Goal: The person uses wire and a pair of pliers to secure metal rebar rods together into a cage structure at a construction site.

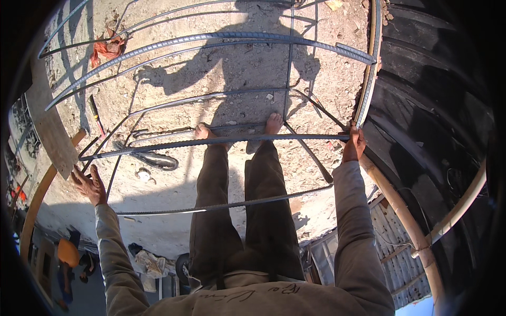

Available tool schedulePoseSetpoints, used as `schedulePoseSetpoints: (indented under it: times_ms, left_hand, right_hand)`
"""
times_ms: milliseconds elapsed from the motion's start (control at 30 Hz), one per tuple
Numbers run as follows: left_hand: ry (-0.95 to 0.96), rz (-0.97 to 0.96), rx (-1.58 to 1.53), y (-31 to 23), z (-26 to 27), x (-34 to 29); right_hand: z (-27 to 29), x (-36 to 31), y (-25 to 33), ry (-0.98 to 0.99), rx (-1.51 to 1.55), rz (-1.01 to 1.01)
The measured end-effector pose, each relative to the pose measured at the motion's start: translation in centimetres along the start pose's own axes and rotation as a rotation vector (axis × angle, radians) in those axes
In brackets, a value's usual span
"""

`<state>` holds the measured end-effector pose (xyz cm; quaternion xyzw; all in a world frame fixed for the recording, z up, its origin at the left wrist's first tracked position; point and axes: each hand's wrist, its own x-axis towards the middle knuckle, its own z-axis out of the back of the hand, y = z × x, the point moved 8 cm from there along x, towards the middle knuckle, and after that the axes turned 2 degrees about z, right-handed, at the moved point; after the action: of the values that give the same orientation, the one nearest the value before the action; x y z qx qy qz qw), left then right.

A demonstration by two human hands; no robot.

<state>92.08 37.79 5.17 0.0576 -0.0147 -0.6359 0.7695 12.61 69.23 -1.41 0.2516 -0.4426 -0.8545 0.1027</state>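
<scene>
A cage of ribbed steel rebar point(221, 139) stretches across in front of me, its bars crossing above my bare feet. My right hand point(354, 143) is closed at the right end of the nearest raised bar, where it meets an upright edge bar; the fingers partly hide that joint. Near the bar's left end, my left hand point(90, 185) has its fingers spread and holds nothing I can see. Its fingertips come close to the lower end of a wooden plank point(50, 126). Farther out, a thicker rebar point(221, 36) arcs from left to right.
On the sandy ground lie a tool with a yellow and black handle point(95, 109), a black looped object point(155, 160) and an orange-red scrap point(108, 50). Dark sheeting point(432, 79) and a bamboo pole point(400, 210) border the right. Another person point(67, 258) is at lower left.
</scene>
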Motion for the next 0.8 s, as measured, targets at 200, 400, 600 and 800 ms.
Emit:
schedulePoseSetpoints:
  times_ms: [200, 400, 600, 800]
  left_hand:
    - [-0.002, -0.060, -0.160, -8.8, 2.8, -9.3]
    - [0.287, 0.076, -0.034, -12.0, 2.0, -21.6]
    - [0.461, 0.145, 0.090, -13.9, -0.4, -27.1]
    - [0.463, 0.152, 0.102, -13.7, -1.5, -27.1]
  right_hand:
    - [0.2, 0.1, -2.3, 0.049, 0.115, -0.087]
    - [-0.8, -0.2, -1.2, 0.111, 0.035, -0.093]
    - [-1.5, -0.2, 0.5, 0.139, -0.032, -0.055]
    - [-1.6, -0.3, -0.3, 0.162, 0.005, -0.110]
